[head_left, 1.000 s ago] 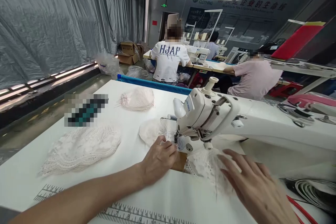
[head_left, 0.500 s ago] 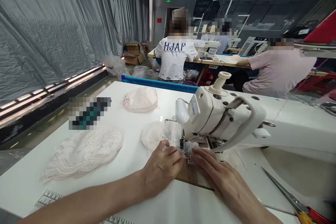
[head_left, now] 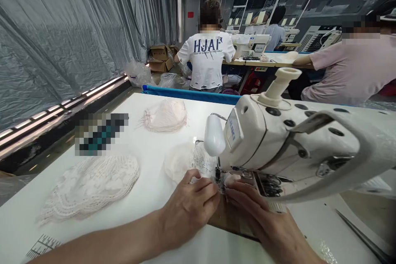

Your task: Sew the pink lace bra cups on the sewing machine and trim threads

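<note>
Under the needle area of a white sewing machine (head_left: pixel 247 132) lies a pale lace piece (head_left: pixel 202 159), joined to or overlapping a rounded sheer cloth (head_left: pixel 177 161) on its left. My left hand (head_left: pixel 193 206) is closed at the lace's near edge, thumb and curled fingers pinching it just left of the presser foot (head_left: pixel 218 175). To the right of the foot, my right hand (head_left: pixel 262 214) lies with its fingers stretched out and flat over the edge of the cloth. Its fingertips are partly hidden by the machine and the fabric.
A stack of lace pieces (head_left: pixel 93 185) lies at left, a stack of pale pink pieces (head_left: pixel 165 115) farther back. A blurred dark object (head_left: pixel 103 134) sits near the table's left edge. Scissor blades (head_left: pixel 361 231) point inward at right. Ahead, a person in a white shirt (head_left: pixel 207 60) sits at another table.
The view has shifted, so the machine looks larger and the scissors sit farther right. Both hands stay beside the presser foot, with little visible movement of the lace.
</note>
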The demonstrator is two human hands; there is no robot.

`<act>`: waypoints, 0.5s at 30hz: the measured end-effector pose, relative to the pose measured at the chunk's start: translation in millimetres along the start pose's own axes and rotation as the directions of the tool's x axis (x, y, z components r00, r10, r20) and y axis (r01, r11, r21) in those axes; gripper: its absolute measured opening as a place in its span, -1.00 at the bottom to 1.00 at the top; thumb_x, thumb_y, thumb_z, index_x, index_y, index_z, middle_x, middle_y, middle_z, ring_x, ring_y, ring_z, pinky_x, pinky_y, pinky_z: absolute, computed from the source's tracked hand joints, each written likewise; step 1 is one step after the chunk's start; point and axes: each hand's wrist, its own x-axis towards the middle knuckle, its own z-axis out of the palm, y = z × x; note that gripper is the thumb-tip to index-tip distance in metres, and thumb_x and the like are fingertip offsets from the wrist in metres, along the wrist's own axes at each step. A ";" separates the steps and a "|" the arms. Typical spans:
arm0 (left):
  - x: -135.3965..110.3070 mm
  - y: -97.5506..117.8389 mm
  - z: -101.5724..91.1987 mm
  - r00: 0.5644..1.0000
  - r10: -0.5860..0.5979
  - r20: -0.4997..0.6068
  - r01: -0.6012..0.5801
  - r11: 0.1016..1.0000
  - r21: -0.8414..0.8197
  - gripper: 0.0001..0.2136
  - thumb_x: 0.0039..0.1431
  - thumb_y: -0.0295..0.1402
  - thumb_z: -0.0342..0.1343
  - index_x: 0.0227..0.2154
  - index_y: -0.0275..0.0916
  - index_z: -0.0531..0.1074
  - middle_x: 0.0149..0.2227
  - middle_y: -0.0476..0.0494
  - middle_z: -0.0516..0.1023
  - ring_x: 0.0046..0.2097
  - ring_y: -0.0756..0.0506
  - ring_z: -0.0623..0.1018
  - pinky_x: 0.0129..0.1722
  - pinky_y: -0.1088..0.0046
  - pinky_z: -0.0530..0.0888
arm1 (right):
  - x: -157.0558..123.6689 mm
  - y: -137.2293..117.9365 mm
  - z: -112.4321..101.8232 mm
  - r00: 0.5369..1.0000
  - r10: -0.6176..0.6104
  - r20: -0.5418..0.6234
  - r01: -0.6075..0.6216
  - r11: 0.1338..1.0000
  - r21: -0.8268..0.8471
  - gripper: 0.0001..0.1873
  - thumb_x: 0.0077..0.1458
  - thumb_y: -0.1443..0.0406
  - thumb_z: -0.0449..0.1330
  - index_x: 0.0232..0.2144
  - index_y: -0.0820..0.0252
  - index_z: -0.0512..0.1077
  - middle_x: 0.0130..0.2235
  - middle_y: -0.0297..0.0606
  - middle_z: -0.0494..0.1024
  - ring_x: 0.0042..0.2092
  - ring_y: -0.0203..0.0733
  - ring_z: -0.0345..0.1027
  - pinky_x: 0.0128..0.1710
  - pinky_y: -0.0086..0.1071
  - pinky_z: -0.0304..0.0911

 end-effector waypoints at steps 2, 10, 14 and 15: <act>0.5 0.2 -0.1 1.000 0.001 -0.004 -0.001 1.000 0.008 -0.82 0.26 -0.61 -0.08 -0.29 -0.35 0.42 -0.28 -0.07 0.55 -0.25 0.02 0.47 -0.19 0.35 0.31 | -0.6 -0.1 3.0 1.000 0.020 0.004 -0.020 0.999 -0.034 -0.69 0.26 0.31 -0.06 -0.11 0.13 0.46 -0.13 -0.13 0.56 -0.16 -0.04 0.46 -0.24 -0.17 0.41; 0.5 1.1 0.4 1.000 -0.006 -0.009 0.006 1.000 -0.010 -0.82 0.27 -0.59 -0.09 -0.28 -0.37 0.41 -0.30 -0.06 0.55 -0.25 0.03 0.47 -0.18 0.35 0.30 | -11.0 3.9 12.5 0.994 0.085 0.071 -0.079 0.994 -0.079 -0.64 0.25 0.18 -0.02 0.00 0.15 0.40 -0.06 -0.10 0.52 -0.10 -0.01 0.45 -0.21 -0.18 0.43; 0.1 -1.5 -0.3 1.000 -0.010 0.023 0.011 0.999 -0.032 -0.82 0.29 -0.57 -0.11 -0.28 -0.34 0.41 -0.28 -0.04 0.54 -0.23 0.04 0.47 -0.16 0.35 0.29 | -8.8 6.1 4.8 0.991 0.030 0.134 -0.018 0.996 -0.091 -0.68 0.23 0.19 0.02 -0.05 0.10 0.44 -0.11 -0.14 0.55 -0.12 0.00 0.45 -0.24 -0.16 0.44; 0.1 -2.4 -0.7 1.000 -0.009 0.029 0.010 0.999 -0.037 -0.81 0.29 -0.56 -0.12 -0.27 -0.34 0.40 -0.28 -0.04 0.54 -0.23 0.04 0.47 -0.15 0.35 0.28 | -7.8 7.3 3.0 0.988 0.019 0.151 -0.007 0.997 -0.083 -0.69 0.22 0.20 0.03 -0.05 0.06 0.45 -0.14 -0.16 0.57 -0.13 -0.01 0.46 -0.23 -0.15 0.44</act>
